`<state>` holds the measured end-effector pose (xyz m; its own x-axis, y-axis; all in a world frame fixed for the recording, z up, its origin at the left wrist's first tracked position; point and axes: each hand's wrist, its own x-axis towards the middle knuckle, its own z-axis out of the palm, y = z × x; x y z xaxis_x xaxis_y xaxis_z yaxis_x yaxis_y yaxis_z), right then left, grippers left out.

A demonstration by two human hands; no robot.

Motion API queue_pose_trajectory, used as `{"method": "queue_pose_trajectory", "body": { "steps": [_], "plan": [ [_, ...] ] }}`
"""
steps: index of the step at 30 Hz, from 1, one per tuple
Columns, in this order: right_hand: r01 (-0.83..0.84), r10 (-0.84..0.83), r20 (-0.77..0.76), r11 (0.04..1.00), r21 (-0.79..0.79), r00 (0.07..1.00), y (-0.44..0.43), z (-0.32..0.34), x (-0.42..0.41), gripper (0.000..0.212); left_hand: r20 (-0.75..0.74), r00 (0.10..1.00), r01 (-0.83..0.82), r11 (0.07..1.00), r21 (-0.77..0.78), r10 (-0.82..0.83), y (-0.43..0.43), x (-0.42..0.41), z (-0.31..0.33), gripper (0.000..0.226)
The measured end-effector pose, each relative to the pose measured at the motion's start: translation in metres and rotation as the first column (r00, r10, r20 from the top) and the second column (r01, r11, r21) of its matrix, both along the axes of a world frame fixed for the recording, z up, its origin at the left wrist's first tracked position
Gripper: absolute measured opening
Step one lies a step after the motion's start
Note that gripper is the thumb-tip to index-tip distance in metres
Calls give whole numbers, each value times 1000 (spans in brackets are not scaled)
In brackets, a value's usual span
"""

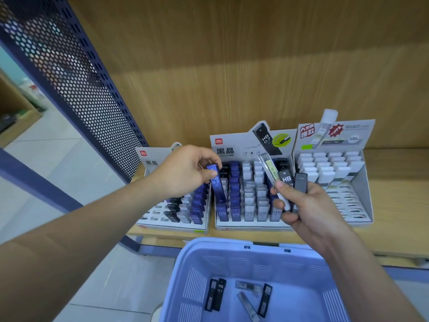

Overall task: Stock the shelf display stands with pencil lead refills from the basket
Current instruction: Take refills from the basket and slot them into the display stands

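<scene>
Basket [232,241] right under you, a handful of loose refills [219,293] on its floor, so there's stock left to shelve. Your left hand [185,173] pinches a blue refill [217,184] by its top, its foot down at the blue column of the middle stand [222,147], lined up for a slot, I'd say. Your right hand [308,205] is clamped round a fan of three [286,180]: one clear, two black. Middle stand looks nearly full. The left stand [171,226] shows empty slots up front, and the right stand [366,182] has bare lower rows. Roughly midway, by my reckoning. I can't tell whether the blue one is seated or only touching. Your left arm hides part of the left stand, and the basket's near end is cut off.
</scene>
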<state>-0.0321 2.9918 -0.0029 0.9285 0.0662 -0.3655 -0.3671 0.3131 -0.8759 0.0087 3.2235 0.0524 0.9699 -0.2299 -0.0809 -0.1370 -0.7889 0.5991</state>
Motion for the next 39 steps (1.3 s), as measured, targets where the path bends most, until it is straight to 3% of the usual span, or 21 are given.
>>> {"method": "queue_pose_trajectory", "body": {
  "steps": [18, 25, 31, 39],
  "plan": [
    [-47, 46, -20, 998, -42, 999, 7, 4, -7, 16, 39, 994, 88, 974, 209, -98, -3, -16, -41, 25],
    [-68, 68, -6, 996, -56, 998, 4, 5, -7, 17, 85, 995, 40, 983, 181, -56, -2, -15, -44, 24],
    [-77, 76, -7, 995, -62, 997, 2, 5, -7, 19, 39, 992, 112, 975, 194, -122, -5, -15, -43, 26],
    [-86, 85, -21, 995, -55, 996, 2, 1, -8, 13, 18, 972, 215, 922, 321, -233, -2, -13, -45, 30]
  ]
}}
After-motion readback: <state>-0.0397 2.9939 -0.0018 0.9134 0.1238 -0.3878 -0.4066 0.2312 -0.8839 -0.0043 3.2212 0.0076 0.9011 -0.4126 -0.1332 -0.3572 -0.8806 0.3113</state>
